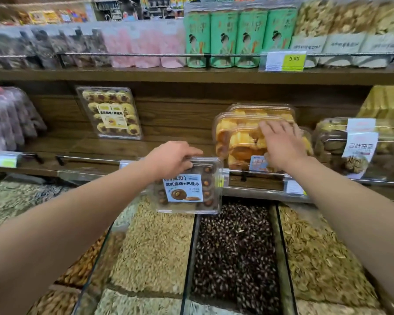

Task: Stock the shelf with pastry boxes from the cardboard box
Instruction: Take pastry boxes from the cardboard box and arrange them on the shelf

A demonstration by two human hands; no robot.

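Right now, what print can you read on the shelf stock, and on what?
Held chocolate pastry box, label: "巧克力", partly covered.
Leaning pastry box, label: too blurred.
Yellow price tag: number blurred.
Right-side cookie box, label: large characters, unreadable.
Green canisters: unreadable.

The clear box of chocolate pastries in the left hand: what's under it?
Under the clear plastic box of chocolate pastries, bins of pale seeds and dark striped seeds; the bins' far edge is covered.
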